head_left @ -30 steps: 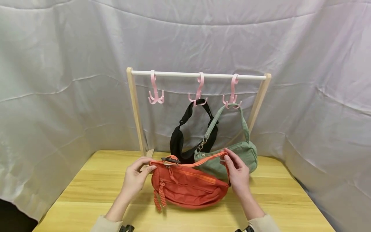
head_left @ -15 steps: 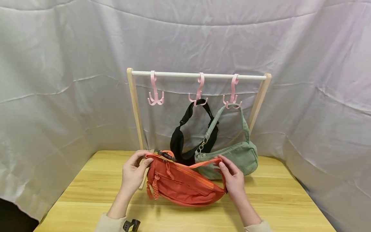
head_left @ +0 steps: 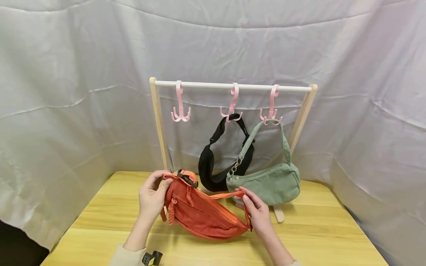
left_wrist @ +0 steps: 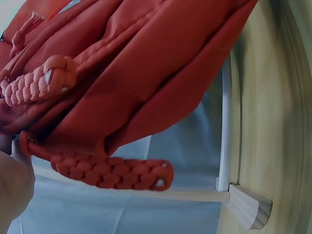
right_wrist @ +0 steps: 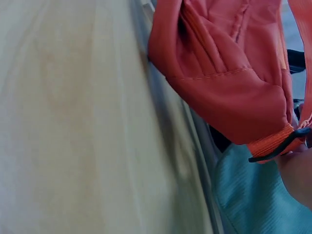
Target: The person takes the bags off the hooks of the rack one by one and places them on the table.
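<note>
Grey draped cloth [head_left: 66,66] backs a yellow wood-grain table [head_left: 316,236], over which a crescent-shaped red fabric bag [head_left: 204,218] slants, orange-trimmed with braided red pulls [head_left: 171,211]. The left hand [head_left: 151,195] pinches its upper corner; the right hand [head_left: 257,210], lower, pinches its orange strap [head_left: 226,195].

Yellowish wood-grained table [head_left: 326,236] with a white-barred wooden rack [head_left: 206,85] upright on it.

A soft red bag [head_left: 203,216] hangs tilted over the counter [head_left: 319,236], left end higher. It has an orange strap [head_left: 226,195], black buckle [head_left: 188,178], orange zip [head_left: 223,210] and braided pulls [head_left: 171,212] dangling at the left end. The left hand's grip [head_left: 152,197] pinches its upper left corner; the right hand's grip [head_left: 257,211] pinches the strap.
</note>
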The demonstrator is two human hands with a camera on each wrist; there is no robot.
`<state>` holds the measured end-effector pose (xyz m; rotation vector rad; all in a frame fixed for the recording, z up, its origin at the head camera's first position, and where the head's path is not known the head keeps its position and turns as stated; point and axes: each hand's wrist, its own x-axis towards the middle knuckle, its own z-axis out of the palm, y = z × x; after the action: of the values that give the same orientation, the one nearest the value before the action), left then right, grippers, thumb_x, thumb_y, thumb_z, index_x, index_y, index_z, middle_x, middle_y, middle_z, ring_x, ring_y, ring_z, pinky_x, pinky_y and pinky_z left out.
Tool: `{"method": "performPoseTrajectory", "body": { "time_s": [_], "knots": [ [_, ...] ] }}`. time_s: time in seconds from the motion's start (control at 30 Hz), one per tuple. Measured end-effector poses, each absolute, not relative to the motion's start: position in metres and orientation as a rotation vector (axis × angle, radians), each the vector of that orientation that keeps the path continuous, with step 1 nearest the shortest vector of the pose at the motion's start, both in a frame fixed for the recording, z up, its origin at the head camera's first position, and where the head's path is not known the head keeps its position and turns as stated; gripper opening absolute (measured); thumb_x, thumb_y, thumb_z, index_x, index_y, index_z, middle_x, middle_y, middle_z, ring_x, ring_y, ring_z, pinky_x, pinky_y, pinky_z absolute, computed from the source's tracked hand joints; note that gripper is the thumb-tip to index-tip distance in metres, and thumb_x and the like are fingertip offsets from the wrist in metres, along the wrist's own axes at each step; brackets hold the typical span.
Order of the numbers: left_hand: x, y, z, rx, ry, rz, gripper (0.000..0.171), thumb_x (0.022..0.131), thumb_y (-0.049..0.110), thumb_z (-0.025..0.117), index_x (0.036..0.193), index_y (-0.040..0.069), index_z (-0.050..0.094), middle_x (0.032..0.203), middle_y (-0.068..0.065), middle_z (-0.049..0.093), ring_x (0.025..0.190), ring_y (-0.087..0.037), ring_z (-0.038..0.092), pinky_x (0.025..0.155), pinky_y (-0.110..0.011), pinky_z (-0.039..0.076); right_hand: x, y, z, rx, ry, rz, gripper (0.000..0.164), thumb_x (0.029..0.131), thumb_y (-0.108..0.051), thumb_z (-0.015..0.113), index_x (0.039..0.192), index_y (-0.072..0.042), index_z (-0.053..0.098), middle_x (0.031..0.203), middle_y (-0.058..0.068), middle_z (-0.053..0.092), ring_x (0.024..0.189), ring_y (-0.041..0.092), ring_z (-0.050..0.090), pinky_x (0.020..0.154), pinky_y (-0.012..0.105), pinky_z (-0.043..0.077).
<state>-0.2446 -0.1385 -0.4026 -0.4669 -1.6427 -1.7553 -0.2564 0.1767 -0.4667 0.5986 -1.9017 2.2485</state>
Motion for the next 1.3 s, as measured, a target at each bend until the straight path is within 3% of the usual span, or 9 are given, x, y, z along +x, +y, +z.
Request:
{"method": "performPoseTrajectory", "body": {
  "time_s": [0.17, 0.37, 0.6, 0.8, 1.0, 1.3],
  "knots": [
    [-0.245, -0.14, -0.399, -0.43, -1.604, -1.744, 0.018, 0.083, -0.009, 0.063, 0.101, -0.01, 0.062, 0.096, 0.001, 0.067, 0.093, -0.011, 0.064, 0.077, -0.019, 0.052, -0.253, 0.171, -0.469, 0.584, -1.946, 2.27, 0.042, 0.1, -0.016, 0.048, 0.138, 0.002, 0.045, 0.134, 0.021, 0.052, 0.116, 0.028, 0.057, 0.091, 0.041, 0.05],
    [-0.245, -0.143, -0.396, -0.393, -1.571, -1.717, 0.019, 0.083, -0.011, 0.063, 0.102, -0.012, 0.061, 0.095, 0.003, 0.066, 0.087, -0.008, 0.063, 0.071, -0.016, 0.051, -0.25, 0.171, -0.474, 0.565, -1.994, 2.232, 0.041, 0.097, -0.013, 0.054, 0.135, 0.001, 0.049, 0.13, 0.026, 0.054, 0.117, 0.034, 0.055, 0.092, 0.044, 0.048],
    [-0.245, -0.147, -0.396, -0.321, -1.533, -1.706, 0.019, 0.084, -0.009, 0.063, 0.103, -0.011, 0.062, 0.096, 0.001, 0.065, 0.087, -0.009, 0.062, 0.073, -0.017, 0.051, -0.25, 0.175, -0.484, 0.628, -2.057, 2.147, 0.041, 0.091, -0.009, 0.063, 0.131, -0.003, 0.056, 0.131, 0.017, 0.056, 0.118, 0.023, 0.055, 0.092, 0.029, 0.049],
    [-0.245, -0.149, -0.395, -0.273, -1.517, -1.683, 0.019, 0.084, -0.007, 0.064, 0.103, -0.009, 0.063, 0.094, 0.001, 0.065, 0.085, -0.006, 0.061, 0.072, -0.016, 0.05, -0.251, 0.176, -0.486, 0.718, -2.086, 2.1, 0.044, 0.086, -0.006, 0.069, 0.129, -0.005, 0.058, 0.135, 0.01, 0.055, 0.122, 0.022, 0.052, 0.097, 0.031, 0.046],
    [-0.248, -0.152, -0.399, -0.238, -1.495, -1.649, 0.02, 0.084, -0.008, 0.065, 0.103, -0.011, 0.062, 0.091, 0.002, 0.065, 0.082, -0.005, 0.06, 0.07, -0.015, 0.049, -0.251, 0.175, -0.487, 0.744, -2.082, 2.102, 0.044, 0.082, -0.004, 0.072, 0.124, -0.002, 0.061, 0.131, 0.012, 0.056, 0.12, 0.02, 0.054, 0.096, 0.032, 0.047],
    [-0.25, -0.155, -0.403, -0.197, -1.469, -1.654, 0.021, 0.084, -0.004, 0.067, 0.104, -0.009, 0.063, 0.091, 0.001, 0.065, 0.082, -0.008, 0.061, 0.07, -0.016, 0.049, -0.251, 0.173, -0.485, 0.739, -2.068, 2.045, 0.029, 0.084, -0.004, 0.071, 0.112, 0.0, 0.067, 0.118, 0.014, 0.065, 0.113, 0.022, 0.059, 0.089, 0.031, 0.051]
  ]
}}
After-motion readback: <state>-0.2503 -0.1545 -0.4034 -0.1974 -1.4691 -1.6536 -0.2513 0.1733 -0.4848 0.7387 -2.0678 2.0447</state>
